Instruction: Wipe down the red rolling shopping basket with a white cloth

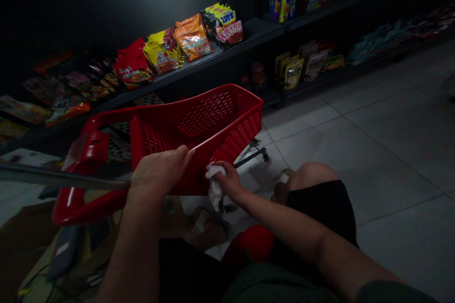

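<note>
Left hand [159,170]: nearest the lens, fingers curled over the near rim of the cart [213,118] and closed on it. It probably braces the basket against a push from the side.
Right hand [231,182]: fist wrapped tight round a cloth [214,184], just below and right of the left hand.
Cloth: white and bunched, pressed to the cart's outer side wall, with a tail hanging down.
Cart: red plastic with lattice walls, handle [88,151] to the left, one wheel [265,154] on the floor beyond. It stands between the person and the shelf.
Knee [313,175]: bent and low beside the cart, likely to bring the side wall within reach.
Shelf [245,33]: dark, lined with bright packets [192,35].
Floor [391,142]: pale tiles.
</note>
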`<state>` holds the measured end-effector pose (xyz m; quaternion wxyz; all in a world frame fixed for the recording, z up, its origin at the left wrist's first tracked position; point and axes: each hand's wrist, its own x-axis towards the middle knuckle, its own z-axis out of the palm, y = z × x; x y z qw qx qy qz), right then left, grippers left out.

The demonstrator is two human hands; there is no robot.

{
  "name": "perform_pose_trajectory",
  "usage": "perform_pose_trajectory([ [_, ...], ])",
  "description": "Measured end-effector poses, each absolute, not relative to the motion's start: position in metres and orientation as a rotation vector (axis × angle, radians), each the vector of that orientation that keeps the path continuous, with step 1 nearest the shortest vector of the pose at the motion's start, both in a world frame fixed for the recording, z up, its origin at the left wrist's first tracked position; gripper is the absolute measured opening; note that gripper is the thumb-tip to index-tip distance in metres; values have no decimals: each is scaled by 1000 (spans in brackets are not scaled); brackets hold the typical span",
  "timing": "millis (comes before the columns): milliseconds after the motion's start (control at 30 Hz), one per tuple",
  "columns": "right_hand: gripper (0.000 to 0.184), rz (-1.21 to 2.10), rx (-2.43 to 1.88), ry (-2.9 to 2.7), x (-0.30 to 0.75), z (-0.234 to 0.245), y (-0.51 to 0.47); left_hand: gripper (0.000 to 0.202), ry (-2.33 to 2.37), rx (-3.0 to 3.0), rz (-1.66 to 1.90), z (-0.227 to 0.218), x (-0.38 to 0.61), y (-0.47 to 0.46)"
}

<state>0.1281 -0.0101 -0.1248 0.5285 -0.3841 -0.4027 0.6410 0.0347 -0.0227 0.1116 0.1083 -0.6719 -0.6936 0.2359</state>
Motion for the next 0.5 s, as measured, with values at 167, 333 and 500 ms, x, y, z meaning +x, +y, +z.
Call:
perform_pose_trajectory([
  [167,37,1244,-991,-640,182,-97,77,57,-2030,-1994,674,111,32,-23],
  [333,38,1187,-933,-469,199,-93,95,56,-2008,-2009,650,111,31,-21],
  [500,35,1196,-847,-615,196,-106,88,56,-2025,-1984,678,111,35,-21],
])
